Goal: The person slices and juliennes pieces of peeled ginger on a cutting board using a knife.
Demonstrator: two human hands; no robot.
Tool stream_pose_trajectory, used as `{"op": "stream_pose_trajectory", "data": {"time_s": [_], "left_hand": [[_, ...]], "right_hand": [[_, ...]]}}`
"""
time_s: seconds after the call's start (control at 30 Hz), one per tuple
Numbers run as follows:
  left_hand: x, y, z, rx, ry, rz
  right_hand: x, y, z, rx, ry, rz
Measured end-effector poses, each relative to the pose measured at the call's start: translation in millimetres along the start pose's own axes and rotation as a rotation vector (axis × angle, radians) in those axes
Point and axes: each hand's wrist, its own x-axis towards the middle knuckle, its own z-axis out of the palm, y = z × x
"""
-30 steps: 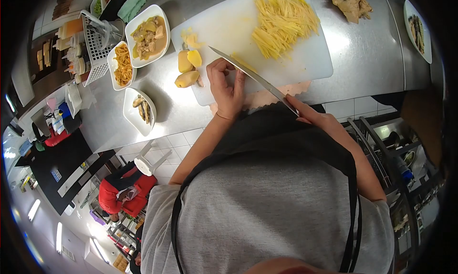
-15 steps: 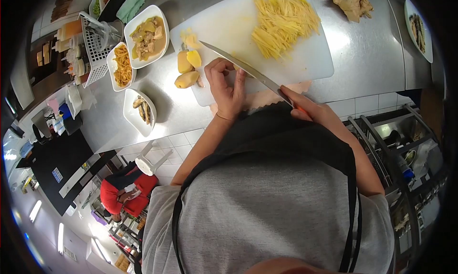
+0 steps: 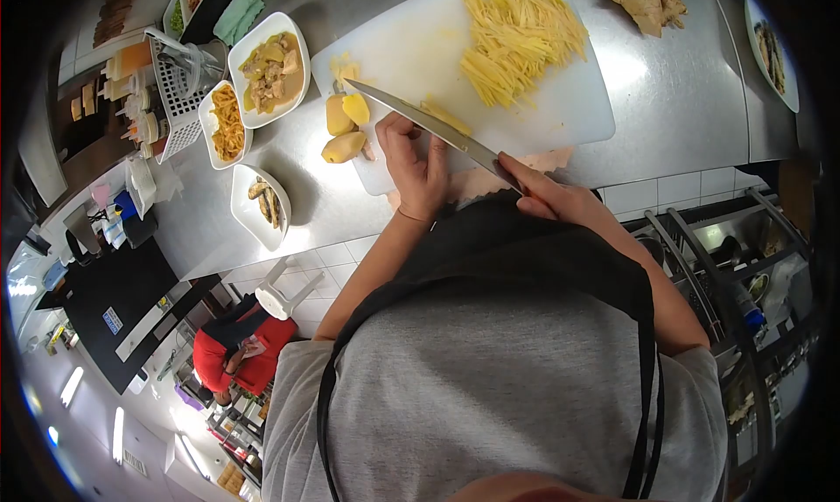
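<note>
My right hand (image 3: 553,192) is closed round the handle of a kitchen knife (image 3: 451,135), its long blade slanting up to the left across the white cutting board (image 3: 398,52). Behind the blade, my left hand (image 3: 416,165) is closed with curled fingers on ginger, mostly hidden by the hand and knife. A few ginger slices (image 3: 444,115) lie just beyond the blade. Toward the board's far right rests a large pile of thin ginger strips (image 3: 521,43). Peeled ginger chunks (image 3: 343,142) sit near its left edge, beside small pale scraps (image 3: 344,67).
Left of the board stand white bowls: a meat stew (image 3: 273,69), brown shredded food (image 3: 226,126) and small fish (image 3: 262,203). Unpeeled ginger root (image 3: 646,3) lies at the far right, near a plate (image 3: 774,56). A person in red (image 3: 236,349) is at lower left.
The knife and my right hand have shifted slightly left and away from me. More of the ginger slices shows beyond the blade. My left hand stays about where it was.
</note>
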Motion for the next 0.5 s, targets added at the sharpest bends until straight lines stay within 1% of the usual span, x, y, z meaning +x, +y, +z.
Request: {"op": "stream_pose_trajectory", "data": {"time_s": [0.07, 0.1, 0.17, 0.4, 0.47, 0.5], "left_hand": [[0, 0, 0, -0.001, 0.0, -0.007], [0, 0, 0, 0.004, -0.002, 0.004], [0, -1, -1, 0.009, -0.004, 0.015], [0, -1, -1, 0.018, -0.018, 0.002], [-1, 0, -1, 0.016, -0.018, 0.005], [0, 0, -1, 0.018, -0.015, 0.003]], "right_hand": [[1, -3, -3, -0.023, -0.061, 0.08], [1, -1, -1, -0.023, -0.062, 0.08], [1, 2, 2, -0.005, -0.002, 0.01], [4, -8, -4, 0.009, -0.026, 0.045], [7, -17, -10, 0.103, -0.117, 0.188], [7, -15, -9, 0.103, -0.115, 0.188]]}}
